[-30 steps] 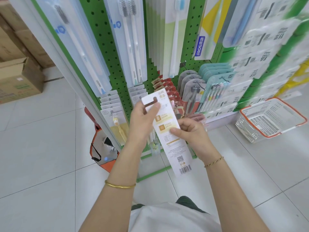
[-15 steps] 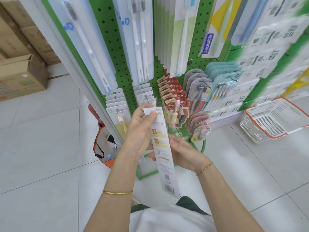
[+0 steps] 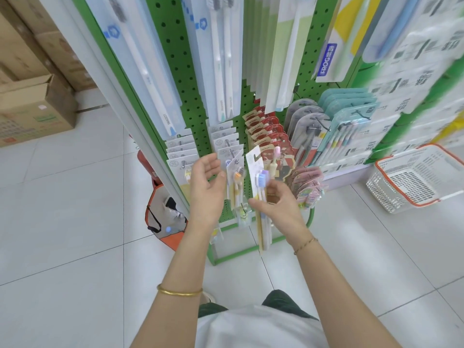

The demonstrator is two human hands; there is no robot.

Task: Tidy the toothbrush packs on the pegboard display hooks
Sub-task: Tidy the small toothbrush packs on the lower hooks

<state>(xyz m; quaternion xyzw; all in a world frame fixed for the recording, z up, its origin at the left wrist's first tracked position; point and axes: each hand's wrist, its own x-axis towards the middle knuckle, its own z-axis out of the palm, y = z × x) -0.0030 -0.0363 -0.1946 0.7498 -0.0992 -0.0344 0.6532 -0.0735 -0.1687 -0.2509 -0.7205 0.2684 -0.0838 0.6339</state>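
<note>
A green pegboard (image 3: 185,79) carries rows of toothbrush packs on hooks. My right hand (image 3: 278,207) holds one long toothbrush pack (image 3: 259,179) upright by its middle, its front with purple brush heads facing me and its hang hole at the top. It stands just in front of the row of red packs (image 3: 268,133). My left hand (image 3: 206,182) is spread open beside the row of white packs (image 3: 226,141), thumb close to the front pack with an orange brush (image 3: 237,178). Whether it touches that pack I cannot tell.
Grey packs (image 3: 306,121), teal packs (image 3: 349,114) and small pink packs (image 3: 308,182) hang further right. A white basket with an orange rim (image 3: 414,177) sits on the floor at right. Cardboard boxes (image 3: 32,111) stand at left, and an orange bag (image 3: 165,217) lies behind the stand.
My left hand let go of the top of the pack and opened beside the white row. The pack turned from its printed back to its front, held by my right hand alone.
</note>
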